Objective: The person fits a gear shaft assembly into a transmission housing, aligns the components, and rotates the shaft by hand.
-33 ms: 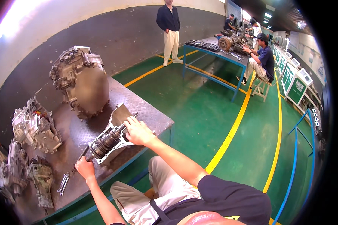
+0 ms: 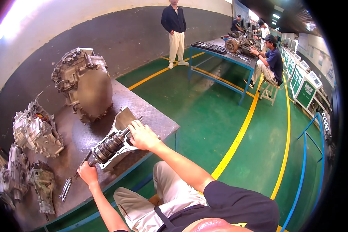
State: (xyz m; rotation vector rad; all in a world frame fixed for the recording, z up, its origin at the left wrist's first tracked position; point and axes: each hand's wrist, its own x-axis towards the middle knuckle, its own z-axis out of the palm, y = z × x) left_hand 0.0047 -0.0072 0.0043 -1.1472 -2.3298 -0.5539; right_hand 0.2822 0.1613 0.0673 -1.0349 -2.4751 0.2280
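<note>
Metal, probably heavy and slick, the shaft by the table's near edge should handle best where your left hand and right hand grip its ends.

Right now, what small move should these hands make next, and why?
Perhaps nudge the shaft slightly, moving both ends together: the left hand and right hand are at opposite ends, and its gears sit in the open case, where a tilt might scrape.
</note>
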